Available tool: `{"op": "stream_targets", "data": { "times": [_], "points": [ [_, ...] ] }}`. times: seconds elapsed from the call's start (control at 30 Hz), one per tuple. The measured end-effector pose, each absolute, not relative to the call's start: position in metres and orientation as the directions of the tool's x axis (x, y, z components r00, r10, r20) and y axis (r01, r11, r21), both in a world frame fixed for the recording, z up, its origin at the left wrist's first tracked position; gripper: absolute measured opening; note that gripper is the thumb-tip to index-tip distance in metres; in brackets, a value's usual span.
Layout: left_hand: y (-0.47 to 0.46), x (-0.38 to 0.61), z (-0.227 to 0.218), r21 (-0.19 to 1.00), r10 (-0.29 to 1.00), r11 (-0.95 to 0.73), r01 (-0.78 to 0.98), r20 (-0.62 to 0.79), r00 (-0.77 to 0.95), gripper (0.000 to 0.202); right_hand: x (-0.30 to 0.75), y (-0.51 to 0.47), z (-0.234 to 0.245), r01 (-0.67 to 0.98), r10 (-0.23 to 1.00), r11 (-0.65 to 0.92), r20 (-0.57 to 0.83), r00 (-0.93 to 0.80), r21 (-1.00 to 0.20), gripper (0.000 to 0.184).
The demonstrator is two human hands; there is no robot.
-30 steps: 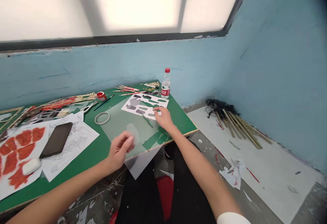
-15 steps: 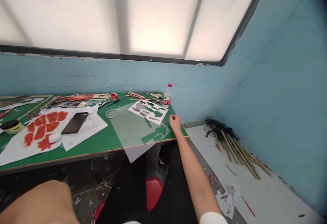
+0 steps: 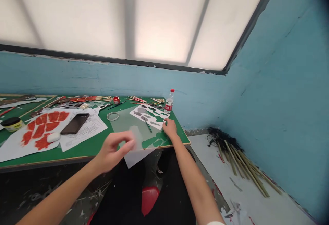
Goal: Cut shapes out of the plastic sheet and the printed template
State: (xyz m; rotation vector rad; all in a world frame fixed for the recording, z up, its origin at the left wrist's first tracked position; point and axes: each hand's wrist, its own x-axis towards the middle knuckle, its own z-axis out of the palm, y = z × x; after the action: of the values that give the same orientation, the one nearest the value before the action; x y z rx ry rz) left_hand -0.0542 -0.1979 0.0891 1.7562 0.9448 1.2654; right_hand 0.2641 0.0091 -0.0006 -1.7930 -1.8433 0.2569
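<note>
In the head view my left hand (image 3: 114, 149) is raised over the table's front edge. Its thumb and forefinger close on a small, pale, see-through piece of sheet (image 3: 136, 137), blurred by motion. My right hand (image 3: 170, 129) rests at the table's right end, fingers curled by the lower right edge of a white paper sheet with cut-out shapes (image 3: 138, 112); anything under those fingertips is hidden. Beneath that paper lies a larger translucent sheet (image 3: 122, 122), also with cut-outs, overhanging the front edge. A green craft knife or pen (image 3: 148, 126) lies on it.
A water bottle (image 3: 169, 103) stands behind my right hand. Left of the sheets are a tape roll (image 3: 113, 116), a phone (image 3: 75, 123), red-painted paper (image 3: 15, 148), a jar (image 3: 12, 124) and a red paint pot (image 3: 116, 100). Bamboo sticks (image 3: 244, 166) lie on the floor at right.
My left hand has come up from the lower left to over the sheets, with the pale piece at its fingertips. My right hand has moved slightly left, to the paper's edge.
</note>
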Motion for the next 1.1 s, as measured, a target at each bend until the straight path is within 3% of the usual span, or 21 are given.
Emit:
{"op": "stream_targets", "data": {
  "times": [0.17,0.33,0.47,0.67,0.83,0.97,1.1],
  "points": [
    [-0.107,-0.062,0.029,0.749,0.891,-0.451,0.485,0.349,0.29,0.027,0.257,0.008,0.0,0.918,0.978,0.097,0.209,-0.015,-0.386,0.037],
    [-0.087,-0.084,-0.026,0.625,0.902,-0.432,0.65,0.319,0.292,0.031,0.247,0.011,-0.003,0.938,0.987,0.08,0.16,-0.027,-0.338,0.037],
    [-0.085,-0.086,-0.041,0.549,0.913,-0.399,0.735,0.314,0.261,0.031,0.236,0.011,-0.007,0.92,0.983,0.052,0.184,0.022,-0.388,0.037],
    [-0.08,-0.084,-0.043,0.472,0.914,-0.371,0.8,0.337,0.226,0.036,0.241,0.008,0.0,0.828,0.918,0.069,0.36,0.165,-0.557,0.035],
    [-0.072,-0.086,-0.049,0.446,0.916,-0.349,0.824,0.348,0.199,0.042,0.265,0.011,0.004,0.735,0.79,0.184,0.543,0.285,-0.653,0.035],
    [-0.063,-0.085,-0.055,0.438,0.919,-0.334,0.835,0.349,0.185,0.044,0.272,0.008,0.006,0.702,0.645,0.359,0.707,0.29,-0.616,0.032],
    [-0.056,-0.084,-0.057,0.436,0.918,-0.335,0.835,0.351,0.185,0.044,0.276,-0.003,0.014,0.688,0.473,0.547,0.854,0.218,-0.478,0.03]
  ]
}}
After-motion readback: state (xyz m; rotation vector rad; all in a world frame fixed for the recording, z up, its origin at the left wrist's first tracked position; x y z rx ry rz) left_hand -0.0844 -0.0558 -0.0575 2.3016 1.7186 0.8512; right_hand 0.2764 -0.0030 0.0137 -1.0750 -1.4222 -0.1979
